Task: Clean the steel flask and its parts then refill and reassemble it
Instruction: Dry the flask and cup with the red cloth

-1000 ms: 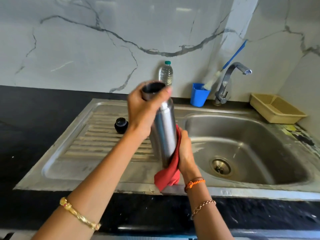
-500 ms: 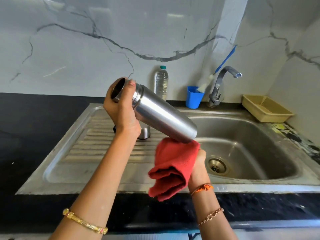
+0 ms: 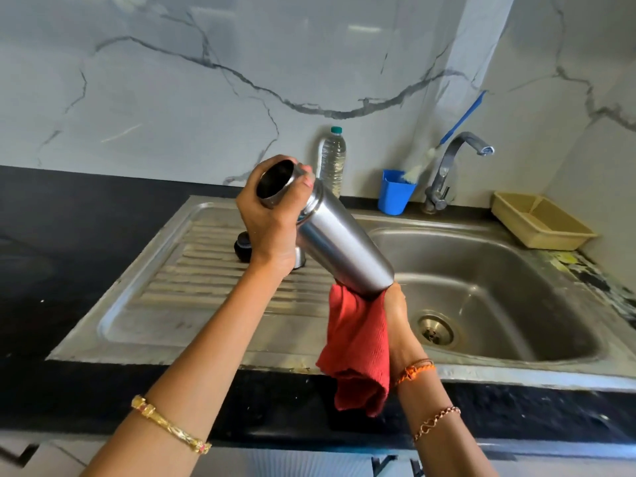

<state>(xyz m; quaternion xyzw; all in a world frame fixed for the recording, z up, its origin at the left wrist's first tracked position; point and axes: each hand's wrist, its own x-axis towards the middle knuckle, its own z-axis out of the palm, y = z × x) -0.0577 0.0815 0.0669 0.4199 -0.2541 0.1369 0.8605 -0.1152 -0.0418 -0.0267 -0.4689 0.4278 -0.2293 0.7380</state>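
At frame centre, the open flask (image 3: 339, 241) is gripped at its neck by the left hand (image 3: 272, 223); its base is wiped with a red cloth (image 3: 356, 342) clutched in the right hand (image 3: 395, 313). Drying seems underway; refilling and recapping remain, the cap (image 3: 242, 246) lying on the drainboard (image 3: 192, 270).

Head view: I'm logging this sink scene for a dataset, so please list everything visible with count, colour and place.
Steel flask: one, silver, open-mouthed, tilted above the drainboard and basin edge.
Cloth: one, red, against the flask's base.
Cap: one, black, on the drainboard behind the left wrist.
Steel cup-like part: one, silver, on the drainboard, mostly hidden.
Sink: one, steel, with drain.
Tap: one, chrome, behind the basin.
Water bottle: one, clear, green cap, by the wall.
Cup: one, blue, beside the tap.
Brush: one, blue handle, in the cup.
Tray: one, beige, right of the tap.
Left hand: grips the flask's neck.
Right hand: holds the cloth.
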